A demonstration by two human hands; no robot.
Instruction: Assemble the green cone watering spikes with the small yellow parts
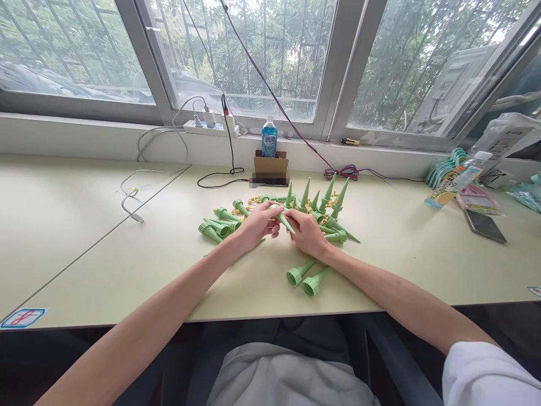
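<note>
Pale green plastic, drawn out to a narrow tip: one spike (286,221) held just above the bench (393,225), amid more of its kind, with the tip slanting down toward the front edge and the right. Gripped near the wide end between thumb and fingers of the left hand (258,224); met from the other side by the right hand (307,233), fingers curled in close to the shaft. Hard to tell firm contact from mere nearness there, or to make out anything tucked inside those fingers.

Likely light, stiff and thin-walled, judging by the two loose spikes (311,287) near the front edge, open threaded mouths showing. Smooth along the cone, so probably apt to slip or roll. Best taken by the wide collar, with light steadying lower down, clear of the fine tip.

Beyond the right hand, a group of upright spikes (327,194); beside the left, a cluster of lying spikes (226,214), with small yellow pieces (255,200) behind. Farther back, a cardboard box (271,165) and a blue bottle (269,139). Off to the right, a dark phone (485,225).
</note>
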